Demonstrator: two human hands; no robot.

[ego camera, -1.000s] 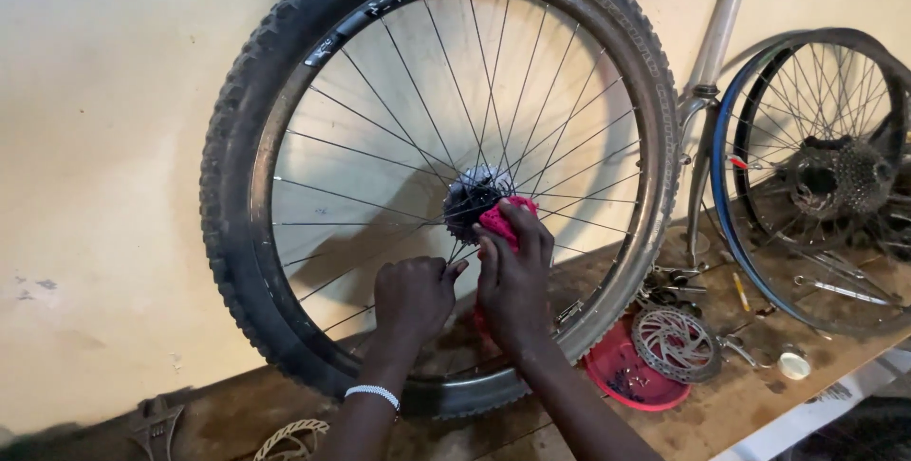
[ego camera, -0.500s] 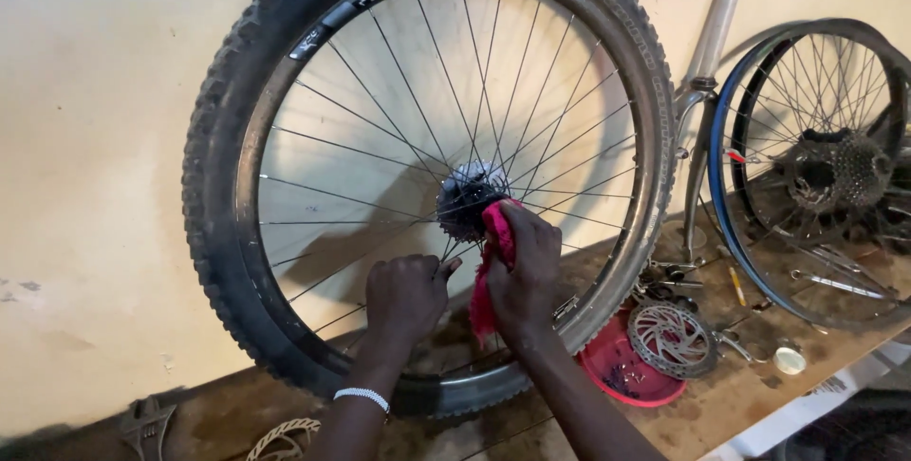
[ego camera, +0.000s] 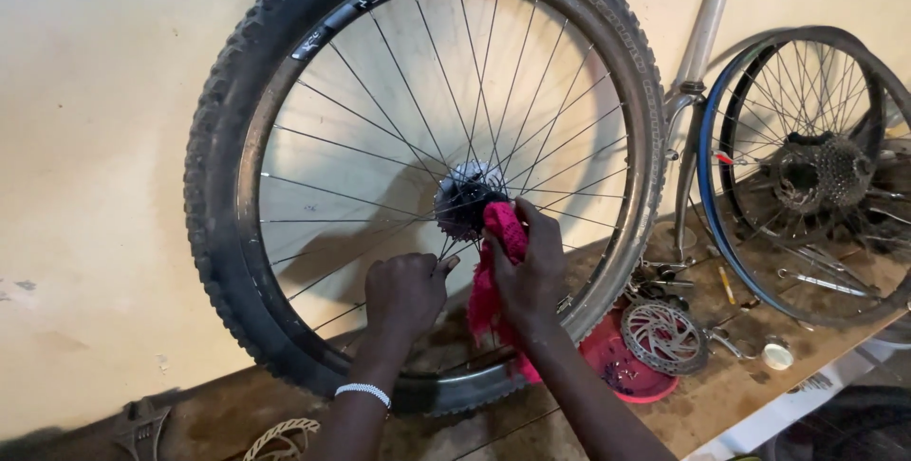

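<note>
Workbench [ego camera: 740, 395] by wall | right hand [ego camera: 531, 267] fingers pinch pink rag [ego camera: 503, 233] against wheel hub [ego camera: 462, 197] | left hand [ego camera: 406, 292] fingers curled around spokes [ego camera: 441, 267]

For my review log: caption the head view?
Right hand presses pink rag to wheel hub; left hand steadies spokes.

Rag [ego camera: 493, 281]: bright pink. Tyre [ego camera: 223, 186]: black, knobby tread. Rim [ego camera: 607, 91]: silver, thin silver spokes. Second wheel [ego camera: 707, 186]: blue rim edge. Dish [ego camera: 622, 371]: red. Bench [ego camera: 740, 385]: brown wood. Wall [ego camera: 95, 138]: cream. Wristband [ego camera: 363, 391]: white.
</note>
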